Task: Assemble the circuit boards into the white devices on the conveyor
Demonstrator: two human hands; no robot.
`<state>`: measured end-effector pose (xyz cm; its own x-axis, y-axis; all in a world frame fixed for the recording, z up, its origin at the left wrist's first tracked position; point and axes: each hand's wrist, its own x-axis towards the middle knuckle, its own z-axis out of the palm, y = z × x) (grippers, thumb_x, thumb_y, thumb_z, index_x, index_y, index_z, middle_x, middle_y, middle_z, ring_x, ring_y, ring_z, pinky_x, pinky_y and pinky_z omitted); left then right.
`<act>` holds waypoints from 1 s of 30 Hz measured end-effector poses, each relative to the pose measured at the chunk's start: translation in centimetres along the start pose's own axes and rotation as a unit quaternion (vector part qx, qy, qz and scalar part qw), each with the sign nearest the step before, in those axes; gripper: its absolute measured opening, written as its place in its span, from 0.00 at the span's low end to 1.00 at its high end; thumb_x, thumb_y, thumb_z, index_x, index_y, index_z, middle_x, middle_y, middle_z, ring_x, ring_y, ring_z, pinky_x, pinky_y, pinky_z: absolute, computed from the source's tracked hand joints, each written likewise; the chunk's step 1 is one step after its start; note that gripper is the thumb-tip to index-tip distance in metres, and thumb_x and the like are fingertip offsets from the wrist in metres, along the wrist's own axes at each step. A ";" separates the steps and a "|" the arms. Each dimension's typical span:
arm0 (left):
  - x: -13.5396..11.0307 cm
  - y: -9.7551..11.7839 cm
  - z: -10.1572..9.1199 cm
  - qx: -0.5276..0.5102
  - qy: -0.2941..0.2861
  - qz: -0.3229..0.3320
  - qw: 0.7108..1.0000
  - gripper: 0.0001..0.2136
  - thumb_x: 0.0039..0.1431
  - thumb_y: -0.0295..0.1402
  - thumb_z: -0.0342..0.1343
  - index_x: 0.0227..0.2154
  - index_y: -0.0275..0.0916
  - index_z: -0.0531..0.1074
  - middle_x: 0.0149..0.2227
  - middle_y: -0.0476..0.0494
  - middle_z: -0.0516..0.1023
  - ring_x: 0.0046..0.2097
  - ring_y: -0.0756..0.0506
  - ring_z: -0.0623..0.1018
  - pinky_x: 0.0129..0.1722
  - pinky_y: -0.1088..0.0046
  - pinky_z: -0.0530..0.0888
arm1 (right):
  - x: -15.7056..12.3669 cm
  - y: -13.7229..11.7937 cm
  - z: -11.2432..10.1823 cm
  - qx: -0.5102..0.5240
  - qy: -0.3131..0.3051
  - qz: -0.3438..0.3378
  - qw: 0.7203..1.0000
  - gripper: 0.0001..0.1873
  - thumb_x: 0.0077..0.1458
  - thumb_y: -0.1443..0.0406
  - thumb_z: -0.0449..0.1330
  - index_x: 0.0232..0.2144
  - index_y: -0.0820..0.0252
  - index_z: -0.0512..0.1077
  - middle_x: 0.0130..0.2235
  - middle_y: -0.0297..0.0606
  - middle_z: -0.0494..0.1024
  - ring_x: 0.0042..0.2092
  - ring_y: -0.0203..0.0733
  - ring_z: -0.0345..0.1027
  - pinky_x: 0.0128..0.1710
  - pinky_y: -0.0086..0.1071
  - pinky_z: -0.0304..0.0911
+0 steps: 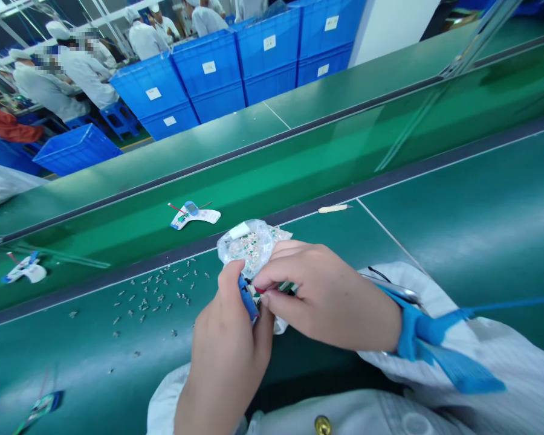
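A clear bag (229, 249) of tiny parts lies open just beyond a worker's hands, its near edge partly behind the fingers. To its left, small metal pins (161, 298) are scattered loose across the bench (457, 211), while a knife (333, 209) with a pale handle rests to the right, near the dark rail (294, 211). A circuit board (40, 408) lies at lower left, well apart from the hands.

The device (248, 297), its blue side showing, sits between the two hands, on the near side of the bag; fingers hide much of the rest. The left hand (229, 338) grips it, thumb on top, as the right hand (321, 290), banded at the wrist by a blue strap (410, 332), pinches a red wire (260, 290) between thumb and forefinger.

Past the rail, two white curved pieces, one near the bag (194, 216) and one farther left (26, 267), lie on a brighter green strip (290, 157). Across it, stacked blue crates (208, 66) with white labels line the far counter (199, 145), and people in white coats (86, 69) work at upper left, near blue stools (120, 118)
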<state>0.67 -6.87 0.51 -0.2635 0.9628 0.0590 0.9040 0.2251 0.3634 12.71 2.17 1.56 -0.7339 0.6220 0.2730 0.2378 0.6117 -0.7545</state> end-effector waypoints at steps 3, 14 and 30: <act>0.4 0.0 -0.3 -0.006 -0.014 -0.004 1.000 0.26 0.56 0.36 0.51 0.57 0.41 0.51 0.40 0.42 0.77 0.38 0.39 0.80 0.28 0.69 0.72 | 1.3 1.9 -1.1 0.043 -0.065 0.046 0.996 0.09 0.46 0.75 0.58 0.21 0.61 0.76 0.23 0.30 0.75 0.27 0.32 0.65 0.28 0.26 0.57; 1.2 1.1 -2.0 0.027 -0.289 0.053 0.956 0.24 0.57 0.36 0.48 0.57 0.43 0.64 0.43 0.37 0.78 0.41 0.33 0.77 0.38 0.56 0.72 | 9.6 16.4 -8.2 -0.178 0.257 0.329 0.891 0.16 0.64 0.61 0.49 0.45 0.66 0.70 0.46 0.42 0.73 0.46 0.43 0.69 0.45 0.39 0.66; 1.5 -0.2 -2.7 -0.004 -0.296 0.083 0.952 0.24 0.53 0.37 0.50 0.54 0.41 0.68 0.42 0.35 0.79 0.41 0.30 0.78 0.38 0.52 0.72 | 19.7 14.2 7.5 -0.217 -0.173 0.178 0.944 0.17 0.60 0.61 0.56 0.48 0.64 0.68 0.47 0.42 0.72 0.45 0.42 0.69 0.44 0.40 0.68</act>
<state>-0.86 -5.89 3.02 0.1203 0.9009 -0.4170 0.9136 0.0639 0.4016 -3.16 19.49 -8.26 -0.7054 0.6739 -0.2199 0.6908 0.5841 -0.4261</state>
